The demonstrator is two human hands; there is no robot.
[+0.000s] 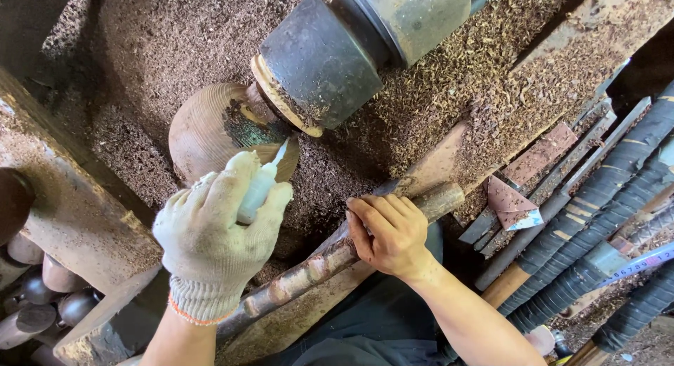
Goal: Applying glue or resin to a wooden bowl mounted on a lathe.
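My left hand (219, 229), in a white knit glove, is closed around a small white squeeze tube (261, 185) whose tip points at the rounded wooden workpiece (210, 127). The workpiece is mounted on the dark cylindrical chuck (319, 61) of a lathe. My bare right hand (387, 233) rests on a long wooden stick (330, 257) that lies across the front as a rest, with fingers curled over it.
Wood shavings (449, 78) cover the lathe bed. Several long tools with black wrapped handles (604, 197) lie at the right, next to a folded piece of sandpaper (511, 203). Dark turned pieces (42, 303) sit at the lower left beside a plank (63, 197).
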